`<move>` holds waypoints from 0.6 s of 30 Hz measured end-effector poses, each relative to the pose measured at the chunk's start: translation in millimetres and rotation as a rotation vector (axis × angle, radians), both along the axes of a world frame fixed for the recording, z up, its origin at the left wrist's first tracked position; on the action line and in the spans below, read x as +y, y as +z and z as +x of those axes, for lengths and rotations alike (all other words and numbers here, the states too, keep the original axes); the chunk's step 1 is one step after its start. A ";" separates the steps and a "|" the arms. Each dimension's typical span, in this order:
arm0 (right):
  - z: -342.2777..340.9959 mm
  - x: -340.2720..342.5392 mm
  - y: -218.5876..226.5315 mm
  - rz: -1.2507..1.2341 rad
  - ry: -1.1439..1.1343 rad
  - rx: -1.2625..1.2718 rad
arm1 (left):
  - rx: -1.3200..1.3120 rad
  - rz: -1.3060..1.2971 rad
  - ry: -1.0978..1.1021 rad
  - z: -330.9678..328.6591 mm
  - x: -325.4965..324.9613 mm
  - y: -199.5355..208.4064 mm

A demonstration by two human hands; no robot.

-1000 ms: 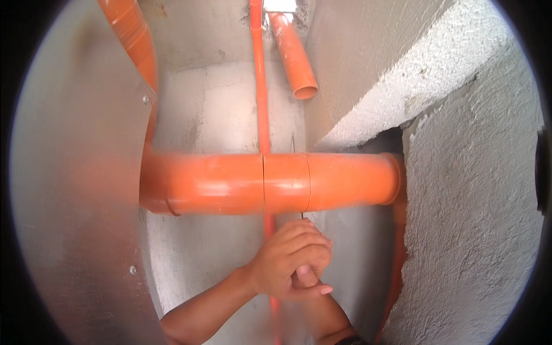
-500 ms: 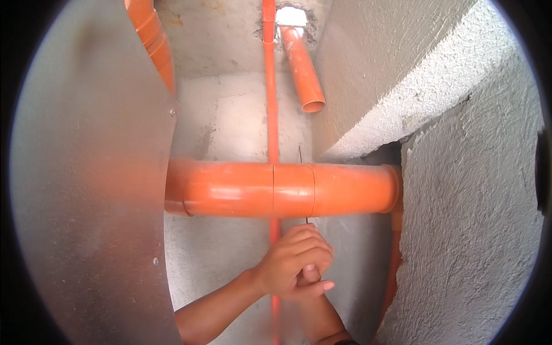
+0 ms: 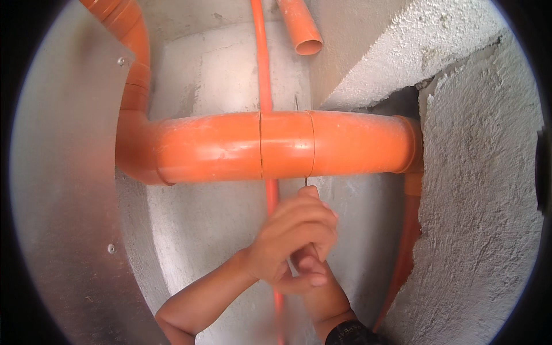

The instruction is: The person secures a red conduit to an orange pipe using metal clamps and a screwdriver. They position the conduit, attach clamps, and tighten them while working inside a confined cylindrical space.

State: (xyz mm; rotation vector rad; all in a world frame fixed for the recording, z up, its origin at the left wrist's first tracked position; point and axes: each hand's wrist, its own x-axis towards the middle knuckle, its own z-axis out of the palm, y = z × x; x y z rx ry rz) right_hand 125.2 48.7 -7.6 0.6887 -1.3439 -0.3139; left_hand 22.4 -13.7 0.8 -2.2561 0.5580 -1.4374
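One rough concrete wall [image 3: 477, 201] on the right, one pale concrete beam [image 3: 397, 57] above it. One grey metal panel [image 3: 75, 201] on the left, two screws along its edge.

Orange pipes: five stretches in view. Biggest is the horizontal pipe [image 3: 218, 149] — two thin seams near its middle, right end close to the concrete wall. Curved pipe [image 3: 132, 34] at upper left comes down into its left end. Side pipe [image 3: 402, 247] drops from near its right end. Narrow upright pipe [image 3: 263, 63] passes behind it. Short pipe [image 3: 299, 26] hangs at the top, cut end open, tilted; only a bit of orange inner wall shows in the mouth.

Two hands, both below the horizontal pipe, stacked. Left hand [image 3: 290, 230] lies over the right hand [image 3: 311, 264], fingers bent around it, thumb stretched low across the front; a bit blurred. Right hand mostly covered; can't tell how tightly either closes or what sits inside. One black cuff [image 3: 349, 333] at the right forearm.

One thin dark rod [image 3: 306, 181] — lower part meets the topmost fingertip, runs up behind the horizontal pipe, tip shows above it. Grip on the rod itself is hidden.
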 end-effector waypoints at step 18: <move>12.6 -13.0 2.4 -0.070 0.289 -0.089 | 0.008 -1.479 -0.623 28.4 28.6 -1.3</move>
